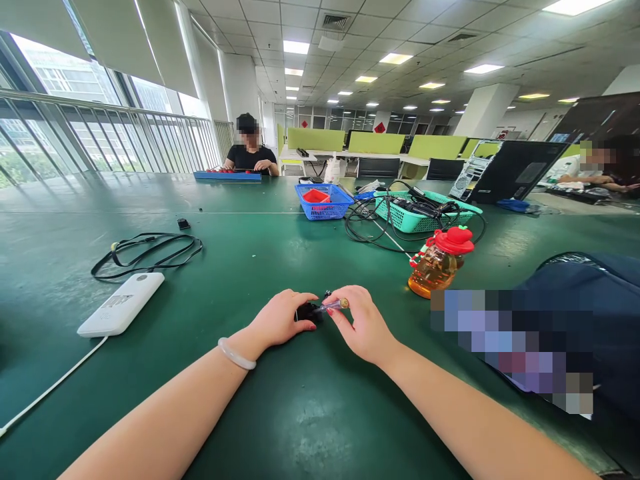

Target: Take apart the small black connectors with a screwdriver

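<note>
Near the middle of the green table, my left hand (pixel 284 319) holds a small black object (pixel 309 312) between thumb and fingers; its details are too small to tell. My right hand (pixel 361 323) pinches a small screwdriver (pixel 338 305) with a clear purplish handle and a yellowish end. The screwdriver lies nearly level, its tip side pointing left at the black object. Whether the tip touches it is hidden. A pale bangle (pixel 237 355) circles my left wrist.
On the green table (pixel 225 227), a white power bank (pixel 123 305) and black cable lie left. Ahead are a blue basket (pixel 325 211) and a teal basket (pixel 407 223) with cables. A bottle (pixel 435 270) and dark cloth (pixel 590 300) stand right. A person sits opposite.
</note>
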### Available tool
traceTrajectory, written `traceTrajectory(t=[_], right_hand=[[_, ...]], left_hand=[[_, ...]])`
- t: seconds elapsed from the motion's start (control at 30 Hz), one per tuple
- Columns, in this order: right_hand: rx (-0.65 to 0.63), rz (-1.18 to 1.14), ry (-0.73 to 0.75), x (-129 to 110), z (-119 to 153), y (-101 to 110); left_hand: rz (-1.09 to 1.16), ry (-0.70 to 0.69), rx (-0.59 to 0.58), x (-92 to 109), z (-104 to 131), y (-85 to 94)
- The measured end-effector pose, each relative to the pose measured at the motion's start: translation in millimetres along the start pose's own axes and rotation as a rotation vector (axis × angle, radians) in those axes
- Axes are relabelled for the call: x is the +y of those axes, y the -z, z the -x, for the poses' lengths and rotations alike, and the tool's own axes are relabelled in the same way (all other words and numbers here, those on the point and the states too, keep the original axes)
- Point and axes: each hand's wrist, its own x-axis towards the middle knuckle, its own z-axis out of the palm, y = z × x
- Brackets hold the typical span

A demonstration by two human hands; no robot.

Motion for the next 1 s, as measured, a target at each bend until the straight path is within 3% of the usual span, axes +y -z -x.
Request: traceTrajectory(t=[0.2, 0.33, 0.5, 0.6, 0.77, 0.9, 1.0], right_hand=[[-0.076, -0.082, -0.121, 1.3, 0.4, -0.5], [-0.066, -0.089, -0.12, 2.7, 0.4, -1.4], [0.087, -0.118, 0.131, 1.8, 1.1, 6.3], [0.274, -0.114, 0.187, 2.5, 2.0, 12.4], [0.383, -0.029, -0.021, 19.4, 0.9, 9.9], [0.404, -0.028, -0.275, 40.4, -2.4, 6.3], [0.396, -0.023, -0.329, 47.3, -3.2, 6.3]], left_hand=[[0.011, -0.018, 0.044, -1.2, 0.3, -2.1], [0.059, -0.044, 0.086, -1.7, 0.4, -1.4], [0.096, -0.094, 0.176, 2.7, 2.8, 3.1], [0.084, -0.111, 0.241, 5.0, 3.2, 4.6], [-0.022, -0.001, 0.348, -0.6, -0.2, 1.2], [-0.158, 0.129, 0.266, -9.4, -1.5, -4.4], [-0.206, 0.188, 0.205, -11.5, -0.2, -6.5]])
